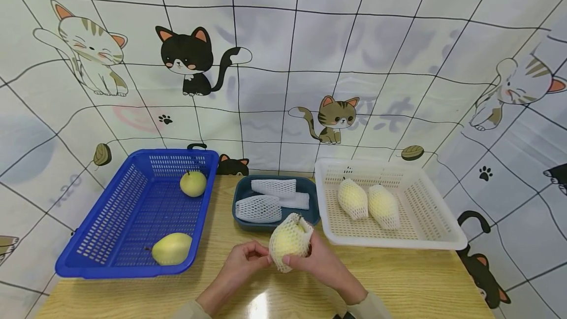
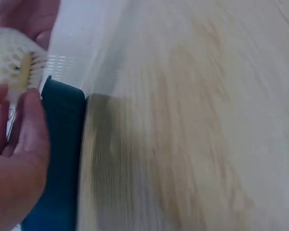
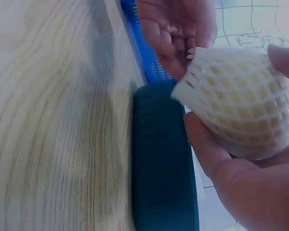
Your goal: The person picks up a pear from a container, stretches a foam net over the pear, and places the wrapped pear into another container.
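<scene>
Over the wooden table, in front of the dark teal tray, a pear (image 1: 290, 242) sits inside a white foam net sleeve (image 3: 245, 96). My right hand (image 1: 325, 262) grips the sleeved pear from the right, thumb across its near side. With thumb and fingertips, my left hand (image 1: 243, 262) pinches the sleeve's edge on the left. Yellow skin shows through the mesh in the left wrist view, beside the left fingers (image 2: 32, 115). Flat foam net sleeves (image 1: 258, 209) lie in the teal tray (image 1: 239, 188) behind the hands.
At the left, a blue basket (image 1: 128, 220) holds two bare pears, one at the back (image 1: 193, 183) and one near the front (image 1: 172, 249). A white basket (image 1: 429, 210) at the right contains two sleeved pears (image 1: 353, 199). A cat-patterned cloth (image 1: 274, 38) hangs behind the table.
</scene>
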A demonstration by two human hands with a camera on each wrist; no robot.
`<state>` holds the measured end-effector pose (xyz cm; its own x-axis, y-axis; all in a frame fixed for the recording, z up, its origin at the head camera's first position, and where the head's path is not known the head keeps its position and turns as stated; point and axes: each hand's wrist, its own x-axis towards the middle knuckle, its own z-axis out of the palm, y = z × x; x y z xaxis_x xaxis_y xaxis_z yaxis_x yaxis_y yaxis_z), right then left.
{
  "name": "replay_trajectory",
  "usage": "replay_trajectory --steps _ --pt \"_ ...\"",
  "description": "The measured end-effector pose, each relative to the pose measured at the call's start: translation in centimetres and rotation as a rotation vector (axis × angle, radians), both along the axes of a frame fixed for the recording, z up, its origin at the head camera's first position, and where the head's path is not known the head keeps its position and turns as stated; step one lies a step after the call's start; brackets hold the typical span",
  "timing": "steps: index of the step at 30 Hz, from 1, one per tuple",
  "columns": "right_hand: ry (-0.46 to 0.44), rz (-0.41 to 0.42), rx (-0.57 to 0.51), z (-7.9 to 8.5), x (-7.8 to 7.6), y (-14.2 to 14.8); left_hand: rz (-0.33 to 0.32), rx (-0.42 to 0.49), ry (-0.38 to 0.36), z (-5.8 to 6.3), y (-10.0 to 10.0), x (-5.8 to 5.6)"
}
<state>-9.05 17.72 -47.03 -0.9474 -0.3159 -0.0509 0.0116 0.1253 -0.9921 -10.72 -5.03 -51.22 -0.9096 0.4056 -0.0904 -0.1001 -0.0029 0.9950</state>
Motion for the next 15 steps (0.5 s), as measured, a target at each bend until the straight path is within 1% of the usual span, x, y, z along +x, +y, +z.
replay_trajectory --steps 4,7,10,13,15 --pt "0.015 -0.05 0.015 -0.01 0.12 -0.26 -0.066 -0.12 0.087 -0.14 0.2 0.12" --pt "0.022 -0.066 0.033 -0.13 0.14 -0.36 -0.097 -0.144 0.103 -0.18 0.24 0.0" --pt "0.007 -0.064 0.059 -0.26 0.18 -0.26 -0.134 -0.125 0.07 -0.21 -0.04 -0.14" --pt "-0.013 -0.043 0.094 -0.38 0.19 -0.03 -0.17 -0.054 0.023 -0.24 -0.43 -0.22" --pt "-0.021 -0.033 0.121 -0.44 0.18 0.13 -0.176 -0.004 0.003 -0.14 -0.62 -0.27"
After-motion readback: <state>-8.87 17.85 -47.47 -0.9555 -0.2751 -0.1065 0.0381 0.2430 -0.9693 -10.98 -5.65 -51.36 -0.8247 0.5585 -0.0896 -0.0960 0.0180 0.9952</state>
